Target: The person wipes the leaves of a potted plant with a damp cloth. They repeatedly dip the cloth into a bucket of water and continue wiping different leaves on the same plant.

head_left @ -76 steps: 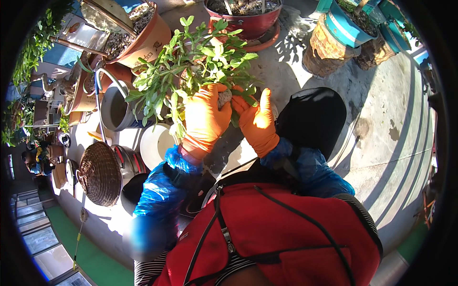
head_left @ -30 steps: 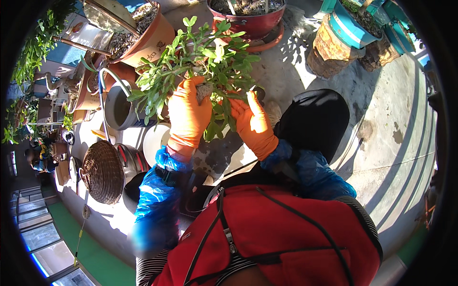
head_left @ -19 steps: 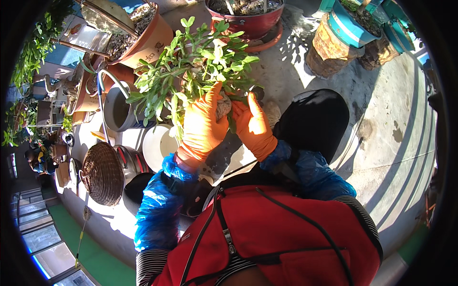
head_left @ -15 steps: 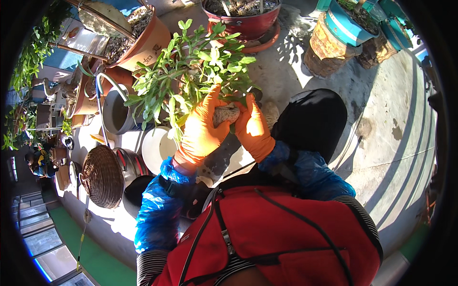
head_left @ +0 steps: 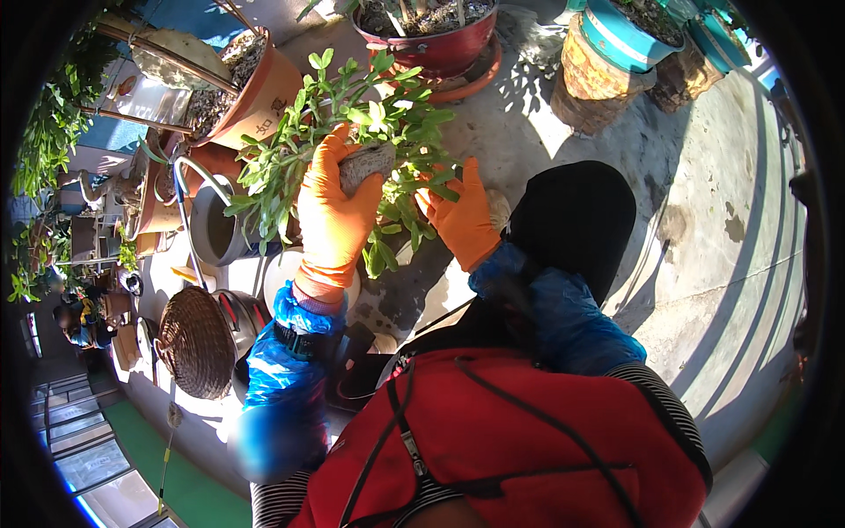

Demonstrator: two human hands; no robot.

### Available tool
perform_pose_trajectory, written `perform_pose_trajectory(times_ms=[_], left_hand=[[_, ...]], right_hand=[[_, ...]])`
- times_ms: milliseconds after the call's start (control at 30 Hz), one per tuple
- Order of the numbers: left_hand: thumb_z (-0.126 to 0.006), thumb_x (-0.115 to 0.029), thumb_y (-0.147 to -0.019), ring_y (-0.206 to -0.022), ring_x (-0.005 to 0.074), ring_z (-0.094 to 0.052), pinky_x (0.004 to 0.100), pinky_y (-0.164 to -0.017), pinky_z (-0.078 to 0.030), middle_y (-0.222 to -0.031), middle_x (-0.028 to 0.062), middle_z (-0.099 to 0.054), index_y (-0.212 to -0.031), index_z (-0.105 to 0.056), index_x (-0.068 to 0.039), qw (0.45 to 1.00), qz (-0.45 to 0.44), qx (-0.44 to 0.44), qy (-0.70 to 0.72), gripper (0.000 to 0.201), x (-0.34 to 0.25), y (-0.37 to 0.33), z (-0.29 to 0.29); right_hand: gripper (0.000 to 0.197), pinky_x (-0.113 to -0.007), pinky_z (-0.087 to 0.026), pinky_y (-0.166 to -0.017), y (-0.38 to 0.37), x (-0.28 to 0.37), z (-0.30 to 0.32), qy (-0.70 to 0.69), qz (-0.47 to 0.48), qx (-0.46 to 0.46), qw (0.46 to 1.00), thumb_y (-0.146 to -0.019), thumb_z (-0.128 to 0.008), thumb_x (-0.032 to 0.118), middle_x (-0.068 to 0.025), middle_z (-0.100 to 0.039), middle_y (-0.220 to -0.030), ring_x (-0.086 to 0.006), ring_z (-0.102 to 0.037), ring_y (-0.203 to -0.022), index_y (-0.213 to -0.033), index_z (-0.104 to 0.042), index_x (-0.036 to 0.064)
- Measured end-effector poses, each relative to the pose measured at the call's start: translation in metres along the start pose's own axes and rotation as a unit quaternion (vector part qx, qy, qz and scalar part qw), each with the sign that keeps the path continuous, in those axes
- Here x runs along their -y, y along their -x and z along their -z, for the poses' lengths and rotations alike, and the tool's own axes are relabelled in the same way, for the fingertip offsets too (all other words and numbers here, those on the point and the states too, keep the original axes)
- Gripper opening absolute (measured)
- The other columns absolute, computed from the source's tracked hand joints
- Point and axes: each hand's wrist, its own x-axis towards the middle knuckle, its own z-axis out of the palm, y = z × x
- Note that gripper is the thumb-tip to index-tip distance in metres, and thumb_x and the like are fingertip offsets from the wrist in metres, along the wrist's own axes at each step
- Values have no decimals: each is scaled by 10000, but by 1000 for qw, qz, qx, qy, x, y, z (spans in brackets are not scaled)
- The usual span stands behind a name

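- From where I stand, the plant is at eleven o'clock, a sprawl of glossy, flat green leaves.
- Its left hand neighbour, the left hand (head_left: 334, 220), wears a snug orange glove and grasps a lump (head_left: 370, 163), grey, rough and rounded, between thumb and fingers.
- That lump sits against the plant (head_left: 377, 117), at the hand's one o'clock.
- The right hand (head_left: 465, 218), gloved alike, has its thumb raised and fingers among the leaves; I can't tell whether they pinch any.
- Crinkly blue plastic sleeves (head_left: 576, 321) cover both forearms.
- Twelve o'clock: a round, shiny red pot (head_left: 440, 55).
- Eight o'clock: a woven brown basket (head_left: 194, 352).
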Motion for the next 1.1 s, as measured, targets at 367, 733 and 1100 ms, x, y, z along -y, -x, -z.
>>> perform_pose_trajectory(times_ms=[367,733,1100], left_hand=[[-761,-77,-862,-981,230,-742,336,-874,-584,-1188,136,-743,-1482,-563,-45,996,27,35,-83,651,1,-10,-9],[-746,-43,-794,-1042,422,-710,462,-906,-576,-1165,235,-724,-1419,-611,-30,932,-132,99,-323,640,-18,-20,-37],[-724,-42,-828,-1059,338,-733,412,-933,-581,-1193,201,-734,-1429,-586,-20,972,-110,139,-155,617,-20,-18,-69]], right_hand=[[748,-475,-491,-1111,-6,4,1,-138,71,83,984,-1085,-401,664,-189,-644,-1404,-361,-639,-1207,-1363,-574,-9],[752,-390,-538,-955,18,13,-19,-84,62,142,984,-1106,-276,680,-96,-663,-1368,-252,-644,-1075,-1346,-612,51],[723,-386,-509,-1060,23,9,-15,-45,91,97,990,-1099,-379,664,-64,-631,-1352,-236,-613,-1188,-1421,-571,46]])
